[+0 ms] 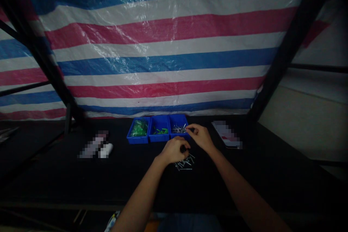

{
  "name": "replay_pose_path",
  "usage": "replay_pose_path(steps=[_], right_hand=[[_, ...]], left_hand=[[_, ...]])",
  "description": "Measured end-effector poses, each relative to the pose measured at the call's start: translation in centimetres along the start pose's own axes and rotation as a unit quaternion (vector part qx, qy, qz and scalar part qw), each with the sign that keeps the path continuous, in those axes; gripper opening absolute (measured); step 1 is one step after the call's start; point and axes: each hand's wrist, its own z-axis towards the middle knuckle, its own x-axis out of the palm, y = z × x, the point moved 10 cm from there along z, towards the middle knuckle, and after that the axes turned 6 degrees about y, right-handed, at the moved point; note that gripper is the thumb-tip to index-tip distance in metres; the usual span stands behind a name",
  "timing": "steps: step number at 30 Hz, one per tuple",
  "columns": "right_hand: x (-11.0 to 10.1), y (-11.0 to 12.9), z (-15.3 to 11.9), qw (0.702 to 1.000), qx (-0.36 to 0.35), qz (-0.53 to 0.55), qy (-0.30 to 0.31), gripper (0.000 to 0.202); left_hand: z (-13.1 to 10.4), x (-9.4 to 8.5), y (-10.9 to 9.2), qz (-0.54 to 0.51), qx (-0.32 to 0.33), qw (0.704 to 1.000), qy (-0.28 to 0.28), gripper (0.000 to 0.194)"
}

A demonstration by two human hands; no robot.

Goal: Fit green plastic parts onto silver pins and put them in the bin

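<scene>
My left hand (174, 149) is curled just in front of the blue bins, above a small pile of loose silvery screws or nails (185, 169) on the black table. Its thumb and forefinger close into a ring around a dark spot; whatever lies inside the grip is hidden. My right hand (200, 137) reaches over the right-hand blue bin (178, 117), fingertips pinched together at its right edge. Several thin metal pieces (178, 129) lie in that bin. Anything between my right fingertips is too small to make out.
The middle blue bin (159, 139) holds a few bright green pieces (164, 131). A left blue bin (137, 140) contains a clear bag of green pieces (140, 128). A phone-like slab (227, 136) lies right, a white object (106, 150) left. Striped sheeting (168, 58) hangs behind.
</scene>
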Motion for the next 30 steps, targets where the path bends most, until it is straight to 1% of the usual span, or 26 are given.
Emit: replay_pose_path(steps=[5,9,14,18,25,30], right_hand=[[-0.8,0.2,0.0,0.999,-0.002,0.024,-0.027,0.021],[-0.7,0.3,0.0,0.999,-0.007,0.034,-0.027,0.021],[-0.8,0.6,0.0,0.999,-0.015,0.029,-0.031,0.02],[-0.9,0.7,-0.1,0.999,-0.016,0.032,-0.031,0.021],[-0.7,0.6,0.0,0.998,-0.027,0.039,-0.03,0.02],[-0.8,0.6,0.0,0.998,-0.023,0.047,-0.037,0.02]], left_hand=[[0.1,0.8,-0.1,0.039,0.031,0.998,0.025,0.017],[0.2,1.3,-0.4,0.052,0.046,0.997,0.026,0.015],[0.3,1.9,-0.9,0.055,0.062,0.996,0.043,0.015],[0.3,2.0,-1.2,0.052,0.068,0.995,0.048,0.013],[0.5,2.5,-1.1,0.058,0.072,0.994,0.051,0.013],[0.5,2.4,-1.0,0.044,0.068,0.996,0.046,0.012]])
